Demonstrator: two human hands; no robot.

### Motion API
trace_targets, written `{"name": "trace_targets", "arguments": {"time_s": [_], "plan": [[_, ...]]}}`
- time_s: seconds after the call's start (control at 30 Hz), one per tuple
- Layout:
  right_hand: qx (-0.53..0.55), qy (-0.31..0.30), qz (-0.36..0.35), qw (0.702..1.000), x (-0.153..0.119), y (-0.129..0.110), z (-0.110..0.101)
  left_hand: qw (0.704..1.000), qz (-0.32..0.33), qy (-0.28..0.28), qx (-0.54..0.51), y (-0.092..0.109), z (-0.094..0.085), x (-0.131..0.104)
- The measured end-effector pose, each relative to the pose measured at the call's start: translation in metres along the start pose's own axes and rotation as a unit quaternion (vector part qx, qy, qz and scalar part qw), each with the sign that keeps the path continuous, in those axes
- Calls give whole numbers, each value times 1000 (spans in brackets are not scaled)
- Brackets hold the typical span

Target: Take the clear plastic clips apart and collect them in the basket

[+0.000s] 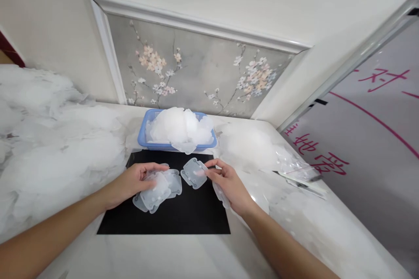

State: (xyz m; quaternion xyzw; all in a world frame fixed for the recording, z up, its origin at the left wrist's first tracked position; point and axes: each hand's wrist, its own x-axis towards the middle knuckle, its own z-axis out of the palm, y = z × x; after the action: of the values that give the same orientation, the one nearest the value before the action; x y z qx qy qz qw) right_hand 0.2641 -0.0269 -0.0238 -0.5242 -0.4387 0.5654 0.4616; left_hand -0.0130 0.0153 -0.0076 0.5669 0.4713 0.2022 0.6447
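Observation:
Over the black mat (190, 218), my left hand (135, 178) is closed on several overlapping translucent plastic pieces (157, 192), flat and notched at the edges. My right hand (229, 183) pinches a single translucent plastic piece (194, 173) by its right edge, a little apart from the left hand's bunch. Another such piece (221, 194) shows below my right palm; whether the hand holds it I cannot tell. Behind the mat, a blue basket (141, 137) is heaped with whitish translucent pieces (176, 124).
Large heaps of translucent pieces (62, 157) cover the left of the table. More lie in a pile (247, 144) right of the basket. Clear plastic bags and a thin pen-like object (304, 185) lie near the whiteboard (366, 139). A wall with a floral panel (203, 65) bounds the back.

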Motion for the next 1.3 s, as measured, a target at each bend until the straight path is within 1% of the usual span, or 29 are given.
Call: {"name": "trace_targets", "arguments": {"time_s": [0.07,0.1,0.17,0.2,0.23,0.27,0.3,0.33,0.37,0.4,0.43,0.47,0.5,0.53,0.57,0.6,0.63,0.67,0.7,0.77,0.8,0.87,0.97,1.07,1.2,1.3], "plan": [[-30,11,-16,999,-1,-6,-3,1000,-7,0,11,0,-1,0],[-51,28,-28,998,-1,-9,-8,1000,-13,0,16,-1,-1,-1],[-100,93,-63,989,2,-17,-23,1000,-18,-8,20,-1,-2,-1],[-132,143,-84,977,4,-21,-33,1000,-15,-16,20,-2,-2,-1],[-172,199,-107,959,6,-24,-44,999,-10,-26,19,-3,-1,-1],[-226,257,-127,931,9,-26,-55,999,-2,-36,16,-3,-1,-2],[-290,310,-140,895,11,-28,-64,999,6,-46,12,-4,0,-2],[-353,347,-144,857,13,-29,-72,998,13,-56,6,-4,1,-2],[-409,372,-147,820,15,-29,-78,998,18,-62,1,-4,2,-2],[-449,384,-155,792,15,-29,-80,998,21,-66,-3,-4,2,-1],[-470,383,-173,776,14,-29,-78,997,25,-68,-5,-4,3,-1],[-470,372,-201,774,11,-28,-73,997,28,-68,-6,-4,3,-1],[-456,346,-230,787,8,-26,-64,997,32,-68,-4,-4,4,-1],[-430,301,-251,813,4,-24,-53,997,36,-67,-1,-5,4,-1],[-397,240,-255,848,0,-20,-40,997,42,-66,3,-5,4,0],[-364,162,-235,887,-4,-16,-26,997,47,-67,8,-5,4,0],[-330,86,-204,918,-7,-11,-12,996,53,-69,14,-5,5,0],[-303,32,-182,935,-10,-6,1,995,58,-74,18,-6,5,0],[-281,-7,-162,946,-11,0,13,995,63,-78,21,-6,6,1],[-220,-66,-124,965,-11,10,29,994,71,-85,21,-5,7,0],[-183,-86,-106,974,-9,13,33,993,73,-88,18,-5,8,0],[-107,-104,-69,986,-5,17,34,993,69,-93,10,-3,8,-2],[-25,-80,-19,996,0,15,25,994,57,-95,-1,0,7,-5],[29,-66,21,997,2,13,14,995,49,-85,-26,4,6,-7],[54,-60,45,996,3,17,9,994,31,-87,-57,6,6,-6],[46,-62,43,996,2,16,9,993,24,-101,-61,4,4,-5]]}}
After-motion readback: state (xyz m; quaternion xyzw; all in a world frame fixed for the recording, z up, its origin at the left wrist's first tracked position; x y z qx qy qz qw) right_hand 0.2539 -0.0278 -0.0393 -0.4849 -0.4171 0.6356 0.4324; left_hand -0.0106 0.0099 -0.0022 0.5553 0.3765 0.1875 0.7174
